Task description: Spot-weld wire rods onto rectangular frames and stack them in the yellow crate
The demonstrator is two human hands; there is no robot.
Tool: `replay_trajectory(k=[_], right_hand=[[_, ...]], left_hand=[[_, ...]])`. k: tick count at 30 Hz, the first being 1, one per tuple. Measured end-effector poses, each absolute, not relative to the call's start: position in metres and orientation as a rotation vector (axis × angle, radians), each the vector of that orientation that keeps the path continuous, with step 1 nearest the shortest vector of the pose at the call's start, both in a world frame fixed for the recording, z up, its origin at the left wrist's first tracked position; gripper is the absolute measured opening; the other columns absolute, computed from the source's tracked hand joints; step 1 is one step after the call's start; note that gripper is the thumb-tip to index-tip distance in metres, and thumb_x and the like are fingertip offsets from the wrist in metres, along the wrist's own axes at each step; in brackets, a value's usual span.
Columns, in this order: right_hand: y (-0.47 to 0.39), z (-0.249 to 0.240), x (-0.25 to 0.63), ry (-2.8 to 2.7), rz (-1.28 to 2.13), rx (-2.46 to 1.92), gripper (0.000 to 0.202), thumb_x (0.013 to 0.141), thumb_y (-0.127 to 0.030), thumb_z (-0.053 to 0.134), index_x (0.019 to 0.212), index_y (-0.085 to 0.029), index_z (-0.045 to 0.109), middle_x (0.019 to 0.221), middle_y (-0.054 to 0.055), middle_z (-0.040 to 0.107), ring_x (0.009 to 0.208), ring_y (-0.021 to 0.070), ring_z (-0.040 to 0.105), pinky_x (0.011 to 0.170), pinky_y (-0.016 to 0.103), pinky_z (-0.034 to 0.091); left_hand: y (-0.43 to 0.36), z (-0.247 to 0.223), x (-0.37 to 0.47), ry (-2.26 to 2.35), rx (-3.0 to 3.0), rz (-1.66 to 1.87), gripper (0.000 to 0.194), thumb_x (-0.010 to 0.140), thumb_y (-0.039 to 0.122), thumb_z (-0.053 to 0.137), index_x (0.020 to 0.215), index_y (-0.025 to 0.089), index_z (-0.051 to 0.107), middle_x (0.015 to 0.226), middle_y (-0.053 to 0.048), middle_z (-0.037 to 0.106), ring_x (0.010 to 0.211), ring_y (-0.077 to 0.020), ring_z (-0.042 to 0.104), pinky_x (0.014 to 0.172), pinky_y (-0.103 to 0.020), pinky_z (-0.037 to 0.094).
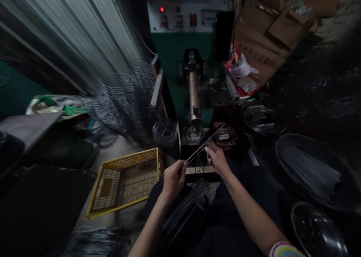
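Note:
A thin metal wire rod runs slantwise between my two hands, up toward the right. Its lower end is pinched in my left hand. My right hand has its fingers closed around the rod's middle part; whether a second rod lies beside it I cannot tell. Just beyond stands a machine with a copper-coloured arm, its tip over a round dish of small metal pieces. A bundle of dark wire rods lies across my lap below my hands.
Left of me is a yellow plastic crate, with stacked wire rings behind it. On the right, a dark basin holds more rods, near a shiny round bowl. Cardboard leans beside the machine's lit control panel.

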State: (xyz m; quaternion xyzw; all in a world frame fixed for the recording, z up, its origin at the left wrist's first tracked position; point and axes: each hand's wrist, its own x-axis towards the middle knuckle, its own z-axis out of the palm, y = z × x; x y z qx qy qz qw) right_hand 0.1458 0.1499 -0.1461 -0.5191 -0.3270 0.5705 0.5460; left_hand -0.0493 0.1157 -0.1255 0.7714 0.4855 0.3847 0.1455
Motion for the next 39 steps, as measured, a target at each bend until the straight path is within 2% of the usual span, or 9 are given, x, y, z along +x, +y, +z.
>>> replay_trajectory(k=[7,26,39], right_hand=[[0.160,-0.147,0.129,-0.762,1.332,-1.153,0.035,0.071,-0.047,0.073,0.075,-0.016,0.058,0.051,-0.009,0.042,0.036,0.0026,0.032,0.033,0.015,0.025],[0.176,-0.137,0.121,-0.780,1.325,-1.126,0.039,0.066,-0.048,0.079,0.071,-0.016,0.056,0.049,-0.010,0.041,0.034,0.0014,0.030,0.033,0.014,0.022],[0.179,-0.131,0.118,-0.770,1.344,-1.117,0.038,0.065,-0.046,0.080,0.071,-0.017,0.055,0.048,-0.010,0.040,0.035,0.0015,0.029,0.033,0.014,0.022]], left_hand=[[0.118,-0.140,-0.061,1.408,2.106,1.227,0.015,0.095,0.019,0.051,0.088,0.015,0.063,0.072,-0.002,0.066,0.063,-0.0119,0.063,0.062,-0.020,0.045],[0.122,-0.145,-0.063,1.390,2.003,1.351,0.014,0.095,0.017,0.052,0.096,0.015,0.065,0.083,-0.005,0.072,0.072,-0.0144,0.069,0.069,-0.022,0.050],[0.120,-0.138,-0.062,1.414,2.024,1.365,0.015,0.095,0.019,0.049,0.093,0.017,0.064,0.077,-0.004,0.071,0.068,-0.0150,0.068,0.065,-0.023,0.050]])
